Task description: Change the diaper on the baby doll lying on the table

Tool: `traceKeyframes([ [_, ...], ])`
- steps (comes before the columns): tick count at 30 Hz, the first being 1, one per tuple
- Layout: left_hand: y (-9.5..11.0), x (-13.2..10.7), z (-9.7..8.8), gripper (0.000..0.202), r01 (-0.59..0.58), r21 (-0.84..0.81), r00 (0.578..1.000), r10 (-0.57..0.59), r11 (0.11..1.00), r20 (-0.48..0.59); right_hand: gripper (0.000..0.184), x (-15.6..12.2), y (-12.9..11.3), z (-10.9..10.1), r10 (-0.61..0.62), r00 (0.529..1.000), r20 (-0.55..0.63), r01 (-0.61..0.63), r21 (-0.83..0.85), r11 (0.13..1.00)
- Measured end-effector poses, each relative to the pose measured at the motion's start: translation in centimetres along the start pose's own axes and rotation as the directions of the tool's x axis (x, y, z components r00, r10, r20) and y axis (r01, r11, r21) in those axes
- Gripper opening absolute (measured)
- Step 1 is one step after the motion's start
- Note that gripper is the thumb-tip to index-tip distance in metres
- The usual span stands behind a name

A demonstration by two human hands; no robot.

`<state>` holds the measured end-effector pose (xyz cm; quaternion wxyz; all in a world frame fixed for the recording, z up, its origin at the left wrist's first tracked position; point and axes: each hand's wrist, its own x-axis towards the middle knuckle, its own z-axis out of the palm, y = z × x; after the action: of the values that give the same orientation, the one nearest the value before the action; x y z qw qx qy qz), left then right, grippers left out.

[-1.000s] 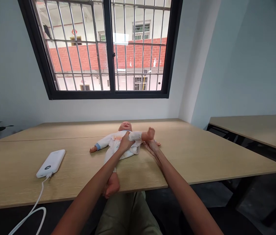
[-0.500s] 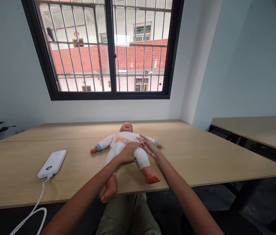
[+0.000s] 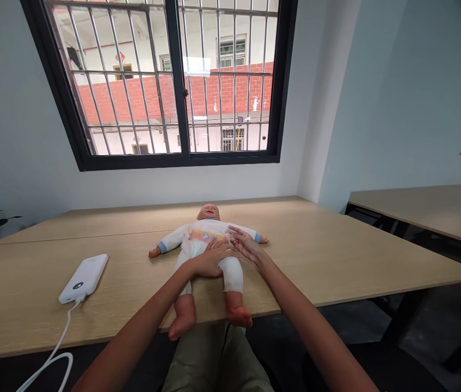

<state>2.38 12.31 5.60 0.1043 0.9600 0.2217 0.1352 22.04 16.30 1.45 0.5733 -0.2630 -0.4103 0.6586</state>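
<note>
From the head view, the baby doll (image 3: 208, 239) lies face-up near the middle of the counter (image 3: 328, 261), its feet at the near edge. The left hand (image 3: 210, 261) rests on its hips, fingers flat and not gripping; the right hand (image 3: 246, 245) has its fingers spread open on its belly. A hard tug toward that edge could tip the doll off. The power bank (image 3: 83, 279) shows only a small, unreadable mark.
</note>
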Motion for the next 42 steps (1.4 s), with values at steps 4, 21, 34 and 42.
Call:
traceKeyframes([
  [4, -0.6, 0.6, -0.7, 0.056, -0.023, -0.269, 0.999, 0.01, 0.963, -0.048, 0.044, 0.2, 0.0, -0.1, -0.01, 1.0, -0.003, 0.01, 0.011, 1.0],
  [21, -1.6, 7.3, -0.8, 0.013, 0.48, 0.047, 0.859, -0.458, 0.876, -0.231, 0.059, -0.5, -1.4, 0.3, -0.184, 0.982, -0.036, 0.182, -0.055, 0.982],
  [34, 4.2, 0.7, 1.1, 0.03, 0.309, 0.311, 0.931, -0.219, 0.899, -0.294, 0.063, -0.8, -2.2, 2.1, -0.208, 0.978, 0.01, 0.204, -0.256, 0.945],
  [42, 4.0, -0.2, 3.0, 0.036, 0.235, 0.336, 0.952, -0.145, 0.912, -0.27, 0.056, 1.3, -2.2, 6.1, -0.052, 0.977, 0.205, 0.18, -0.677, 0.714],
])
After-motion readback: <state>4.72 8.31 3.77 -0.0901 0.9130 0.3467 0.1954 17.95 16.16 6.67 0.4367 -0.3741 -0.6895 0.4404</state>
